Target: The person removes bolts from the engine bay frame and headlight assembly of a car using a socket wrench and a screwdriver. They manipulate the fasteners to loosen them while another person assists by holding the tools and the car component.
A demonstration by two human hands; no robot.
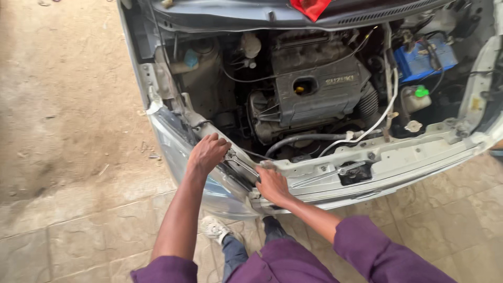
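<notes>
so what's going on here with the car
A person in purple sleeves leans over an open engine bay. The left hand grips a metal tool laid on the front crossmember, and the right hand presses on the same tool's other end near the panel's edge. The engine cover, a blue battery and a green-capped reservoir sit exposed behind.

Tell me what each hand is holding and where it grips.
The left hand grips one end of a metal wrench at the car's front panel. The right hand rests at the wrench's other end; its grip cannot be told.
</notes>
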